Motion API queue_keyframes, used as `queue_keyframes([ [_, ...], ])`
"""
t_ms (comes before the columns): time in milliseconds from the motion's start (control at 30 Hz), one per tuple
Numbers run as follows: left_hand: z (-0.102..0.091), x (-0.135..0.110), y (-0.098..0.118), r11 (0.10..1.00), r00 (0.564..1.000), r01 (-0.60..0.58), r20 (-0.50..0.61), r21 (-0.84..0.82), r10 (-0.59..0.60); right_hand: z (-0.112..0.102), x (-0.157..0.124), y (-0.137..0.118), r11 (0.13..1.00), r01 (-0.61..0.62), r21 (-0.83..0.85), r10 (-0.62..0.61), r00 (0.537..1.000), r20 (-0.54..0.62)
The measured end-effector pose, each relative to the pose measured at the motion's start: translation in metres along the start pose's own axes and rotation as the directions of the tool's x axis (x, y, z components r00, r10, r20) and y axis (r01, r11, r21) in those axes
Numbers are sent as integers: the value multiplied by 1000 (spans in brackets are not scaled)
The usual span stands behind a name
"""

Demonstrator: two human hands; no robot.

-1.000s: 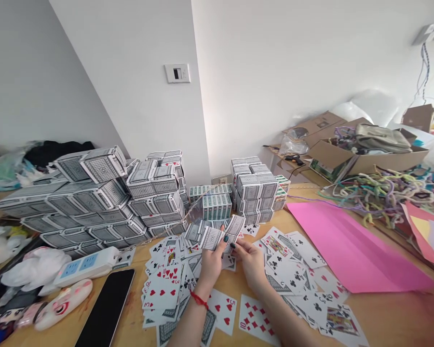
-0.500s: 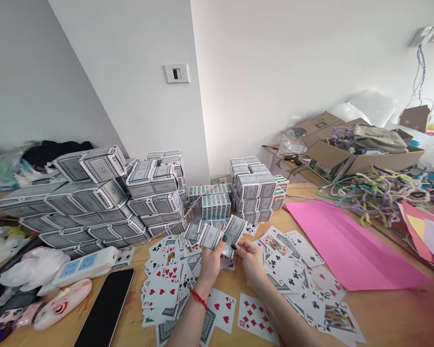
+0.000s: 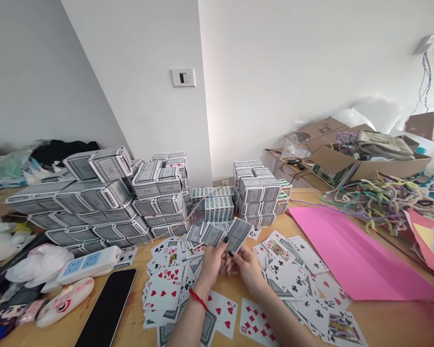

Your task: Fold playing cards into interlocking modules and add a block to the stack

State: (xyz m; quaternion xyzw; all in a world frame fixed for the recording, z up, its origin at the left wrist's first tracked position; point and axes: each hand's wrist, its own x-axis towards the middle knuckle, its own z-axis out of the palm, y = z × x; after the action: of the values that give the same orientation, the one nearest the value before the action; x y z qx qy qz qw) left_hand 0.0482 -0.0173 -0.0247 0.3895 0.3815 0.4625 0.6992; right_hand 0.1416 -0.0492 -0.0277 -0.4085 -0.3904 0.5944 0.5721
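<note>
Both hands meet over the middle of the wooden table, gripping patterned grey-backed playing cards point(image 3: 239, 231). My left hand point(image 3: 212, 262), with a red string on the wrist, is closed with its thumb pressed on the lower left of the cards. Closed at their lower edge, my right hand point(image 3: 249, 270) has its thumb beside the left one. How many cards are held cannot be made out. Loose face-up cards point(image 3: 164, 291) spread left of my hands, and more face-up cards point(image 3: 292, 274) lie to the right. A ten of diamonds point(image 3: 255, 322) rests between my forearms.
Stacked blocks made of cards point(image 3: 94, 197) stand at the left, with another stack point(image 3: 258, 193) behind my hands. A black phone point(image 3: 106, 308), a white power strip point(image 3: 88, 265) and a squishy toy point(image 3: 67, 301) are at left. Pink paper point(image 3: 354, 255) and tangled yarn point(image 3: 379, 197) lie right.
The separate card that stood out at the left of my fingers now sits lower or out of sight. My right fingers have curled in under the cards. The view has shifted slightly.
</note>
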Motion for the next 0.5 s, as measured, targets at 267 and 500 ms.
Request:
queue_keyframes([
  [267,-7,-3,23,900,982,15,177,-436,69,-25,5,2,925,142,-352,-259,915,-310],
  [500,-18,5,25,848,1000,-10,-11,-529,4,-27,7,10,892,157,-424,-286,922,-260],
])
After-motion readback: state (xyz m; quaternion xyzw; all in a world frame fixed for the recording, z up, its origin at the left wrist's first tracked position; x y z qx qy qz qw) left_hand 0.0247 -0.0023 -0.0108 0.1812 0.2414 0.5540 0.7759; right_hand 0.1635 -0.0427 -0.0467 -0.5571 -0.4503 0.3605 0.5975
